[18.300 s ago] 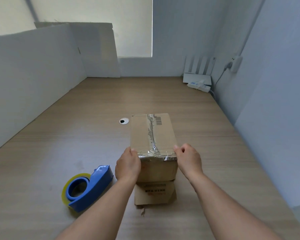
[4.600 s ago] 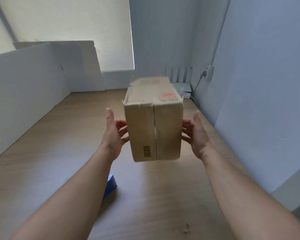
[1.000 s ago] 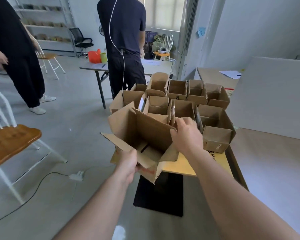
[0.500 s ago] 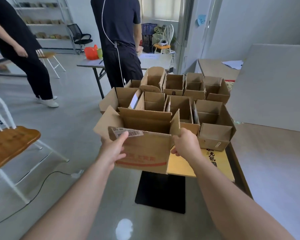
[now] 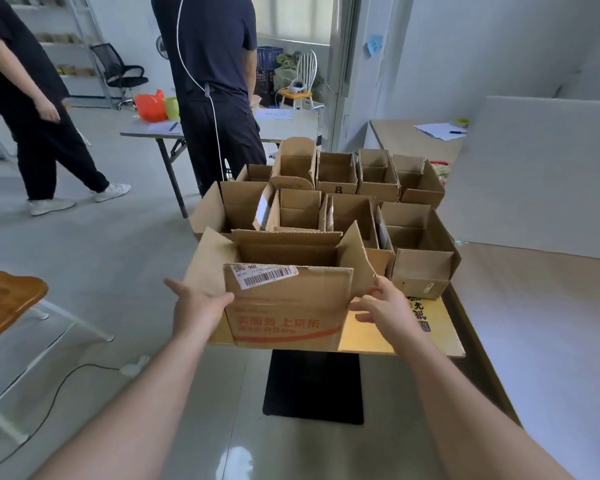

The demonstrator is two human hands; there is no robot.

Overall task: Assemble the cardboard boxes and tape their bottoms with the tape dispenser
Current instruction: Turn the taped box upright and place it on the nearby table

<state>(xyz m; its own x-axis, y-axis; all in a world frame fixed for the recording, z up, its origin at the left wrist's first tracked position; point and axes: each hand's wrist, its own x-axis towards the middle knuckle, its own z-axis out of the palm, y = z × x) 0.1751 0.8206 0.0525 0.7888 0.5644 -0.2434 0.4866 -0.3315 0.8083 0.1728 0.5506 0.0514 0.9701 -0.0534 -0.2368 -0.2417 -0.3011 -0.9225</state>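
Front box (image 5: 288, 306) brown cardboard, red print and red stripe, white barcode label (image 5: 264, 276). Other boxes (image 5: 420, 237) plain brown, one with a black "8". Tabletop (image 5: 440, 341) yellow with black characters, base (image 5: 314, 386) black. Bag (image 5: 150, 107) orange. Chair seat (image 5: 4, 299) brown wood. Floor (image 5: 118, 254) grey.

Open-topped cardboard box (image 5: 288, 303), upright

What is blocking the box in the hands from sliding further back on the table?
The open boxes packed right behind the box block it; they cover the table behind it. Bare tabletop shows only to its right, along the near edge, by the right hand.
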